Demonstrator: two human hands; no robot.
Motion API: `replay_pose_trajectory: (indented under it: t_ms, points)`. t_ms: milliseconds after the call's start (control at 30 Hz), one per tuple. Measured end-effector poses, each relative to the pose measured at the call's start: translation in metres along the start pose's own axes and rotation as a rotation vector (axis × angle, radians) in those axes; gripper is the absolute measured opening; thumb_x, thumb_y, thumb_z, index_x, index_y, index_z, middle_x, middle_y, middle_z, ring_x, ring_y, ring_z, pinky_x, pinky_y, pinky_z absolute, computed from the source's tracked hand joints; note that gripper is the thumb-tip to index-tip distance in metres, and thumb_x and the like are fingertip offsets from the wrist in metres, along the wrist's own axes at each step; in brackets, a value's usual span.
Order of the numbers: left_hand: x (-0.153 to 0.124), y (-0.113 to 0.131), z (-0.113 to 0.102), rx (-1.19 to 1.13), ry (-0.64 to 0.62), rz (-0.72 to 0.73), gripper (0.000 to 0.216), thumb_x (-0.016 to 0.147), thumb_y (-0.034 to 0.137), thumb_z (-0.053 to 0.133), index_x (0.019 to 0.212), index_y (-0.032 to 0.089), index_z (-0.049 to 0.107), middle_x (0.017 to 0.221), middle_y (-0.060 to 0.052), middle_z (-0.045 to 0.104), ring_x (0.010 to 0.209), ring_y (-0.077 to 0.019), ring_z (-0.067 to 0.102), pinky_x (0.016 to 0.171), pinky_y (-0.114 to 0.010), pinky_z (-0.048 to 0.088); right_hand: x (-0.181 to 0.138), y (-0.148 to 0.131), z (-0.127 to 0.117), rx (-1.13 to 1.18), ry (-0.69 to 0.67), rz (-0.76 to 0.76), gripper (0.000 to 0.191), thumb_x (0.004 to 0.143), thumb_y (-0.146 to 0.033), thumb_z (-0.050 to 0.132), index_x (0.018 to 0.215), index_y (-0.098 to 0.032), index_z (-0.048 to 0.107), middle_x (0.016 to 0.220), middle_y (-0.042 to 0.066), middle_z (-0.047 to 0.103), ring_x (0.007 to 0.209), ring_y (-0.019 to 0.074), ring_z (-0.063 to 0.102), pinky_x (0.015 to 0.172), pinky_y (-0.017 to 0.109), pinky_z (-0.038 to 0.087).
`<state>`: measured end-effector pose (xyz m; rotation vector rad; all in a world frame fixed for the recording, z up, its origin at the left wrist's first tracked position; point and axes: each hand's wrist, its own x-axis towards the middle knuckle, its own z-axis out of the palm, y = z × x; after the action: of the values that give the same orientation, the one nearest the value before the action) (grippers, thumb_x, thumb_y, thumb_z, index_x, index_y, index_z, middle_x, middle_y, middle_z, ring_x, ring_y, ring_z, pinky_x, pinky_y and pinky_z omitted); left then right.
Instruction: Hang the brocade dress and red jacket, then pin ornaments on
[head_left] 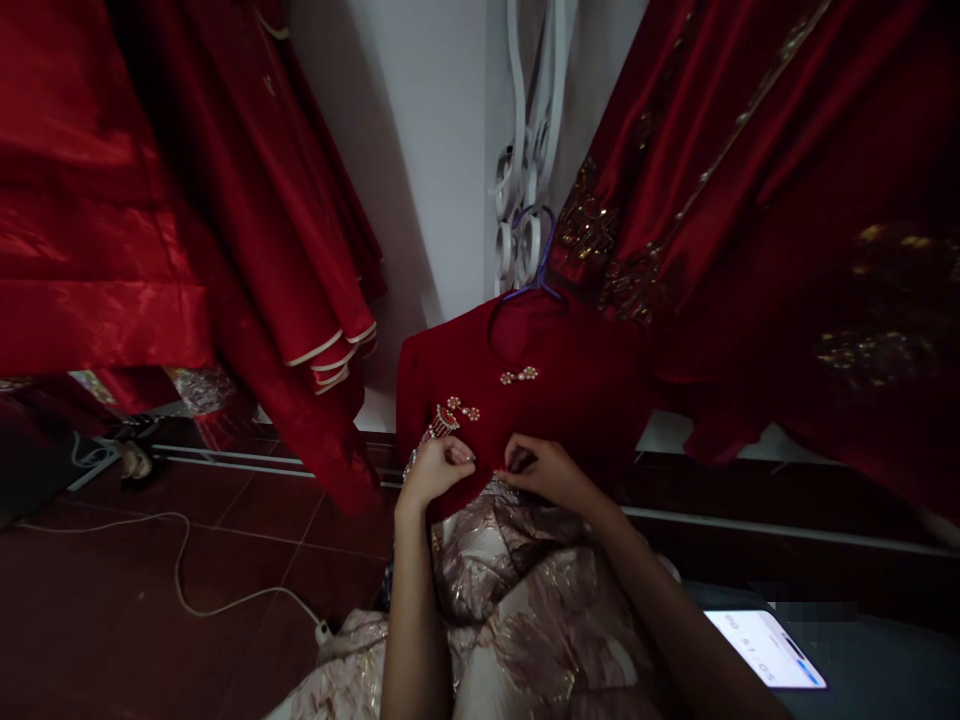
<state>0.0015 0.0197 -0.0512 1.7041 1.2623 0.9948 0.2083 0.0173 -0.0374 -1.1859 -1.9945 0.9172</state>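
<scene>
A dark red jacket (585,385) hangs in front of me on a purple hanger (551,255). Beaded clasps (520,376) decorate its front, and a beaded tassel ornament (444,420) is at its left side. My left hand (437,472) is closed in a pinch over the lower front, just below that ornament. Facing it, my right hand (546,474) also pinches, close to the jacket's lower edge. What lies between the fingertips of either hand is too small to make out. Below the jacket, patterned shiny fabric (540,620) covers my lap.
Red garments (300,240) hang at the left, and red embroidered garments (712,190) at the right. A white scrolled metal frame (529,170) stands behind the hanger. A white cable (184,560) crosses the tiled floor. A lit phone (765,650) lies at lower right.
</scene>
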Motion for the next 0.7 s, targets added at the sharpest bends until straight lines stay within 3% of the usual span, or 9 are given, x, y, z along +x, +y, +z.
replay_pose_trajectory:
  t_ms: [167, 267, 400, 600, 700]
  points:
    - [-0.015, 0.034, -0.016, -0.108, -0.1, 0.043, 0.017, 0.065, 0.015, 0.061, 0.081, 0.012, 0.066, 0.077, -0.005, 0.067, 0.07, -0.0107, 0.059, 0.07, -0.022, 0.047, -0.01, -0.035, -0.017, 0.185, -0.073, 0.0, 0.027, 0.066, -0.04, 0.068, 0.073, -0.017, 0.054, 0.071, 0.001, 0.062, 0.065, 0.0113, 0.058, 0.059, 0.022, 0.046]
    - [-0.017, 0.04, -0.016, -0.064, -0.172, 0.017, 0.019, 0.064, 0.012, 0.061, 0.083, 0.013, 0.067, 0.078, -0.004, 0.068, 0.071, -0.0112, 0.06, 0.071, -0.023, 0.048, -0.01, -0.044, -0.018, 0.15, 0.032, 0.002, 0.026, 0.067, -0.04, 0.068, 0.073, -0.018, 0.056, 0.073, 0.001, 0.063, 0.066, 0.0115, 0.058, 0.058, 0.022, 0.045]
    - [-0.01, 0.033, -0.008, -0.097, -0.179, -0.017, 0.017, 0.064, 0.011, 0.062, 0.08, 0.011, 0.066, 0.077, -0.005, 0.068, 0.073, -0.012, 0.061, 0.073, -0.024, 0.049, -0.004, -0.036, -0.001, 0.033, 0.243, -0.01, 0.02, 0.07, -0.037, 0.066, 0.073, -0.018, 0.06, 0.072, 0.001, 0.064, 0.065, 0.0118, 0.058, 0.059, 0.022, 0.045]
    - [-0.004, 0.022, -0.002, -0.157, -0.108, -0.043, 0.018, 0.065, 0.02, 0.067, 0.079, 0.009, 0.065, 0.08, -0.008, 0.068, 0.073, -0.0137, 0.062, 0.073, -0.026, 0.049, 0.002, -0.019, 0.022, 0.151, 0.252, 0.024, 0.02, 0.074, -0.037, 0.06, 0.083, -0.019, 0.06, 0.078, 0.002, 0.065, 0.065, 0.0129, 0.063, 0.053, 0.022, 0.049]
    - [-0.003, 0.02, 0.0, -0.138, -0.074, -0.041, 0.017, 0.066, 0.021, 0.066, 0.078, 0.009, 0.065, 0.079, -0.009, 0.069, 0.072, -0.0139, 0.063, 0.072, -0.026, 0.049, 0.003, -0.015, 0.025, 0.193, 0.255, 0.029, 0.02, 0.074, -0.036, 0.061, 0.082, -0.019, 0.061, 0.076, 0.002, 0.066, 0.068, 0.014, 0.064, 0.057, 0.023, 0.052]
